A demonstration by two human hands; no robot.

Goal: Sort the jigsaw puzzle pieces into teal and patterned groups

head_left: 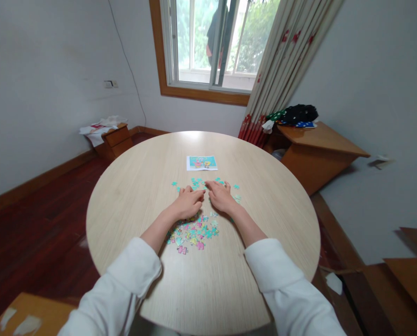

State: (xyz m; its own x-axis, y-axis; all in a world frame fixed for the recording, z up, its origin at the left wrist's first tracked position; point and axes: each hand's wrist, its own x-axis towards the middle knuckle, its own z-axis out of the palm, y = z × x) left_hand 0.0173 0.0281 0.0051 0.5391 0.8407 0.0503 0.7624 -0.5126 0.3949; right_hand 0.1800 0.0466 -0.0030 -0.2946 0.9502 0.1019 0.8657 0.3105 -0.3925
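My left hand (pixel 188 203) is over the tabletop, its index finger stretched to the right and the other fingers partly bent. Facing it, my right hand (pixel 221 196) lies low with its fingers apart and pointing forward-left. A small gap separates the fingertips of the two hands. Just beyond them are scattered turquoise jigsaw puzzle pieces (pixel 196 181). Nearer to me, beside my left wrist, is a loose heap of turquoise, pink and yellow puzzle pieces (pixel 193 233). Any piece under my fingers is hidden.
A picture card (pixel 202 163) with cartoon figures lies farther back on the round wooden table (pixel 124 200). Behind the table are a window (pixel 211 46) and a curtain (pixel 281 56). Brown cabinets stand left (pixel 117 140) and right (pixel 320 144), with cloths on top.
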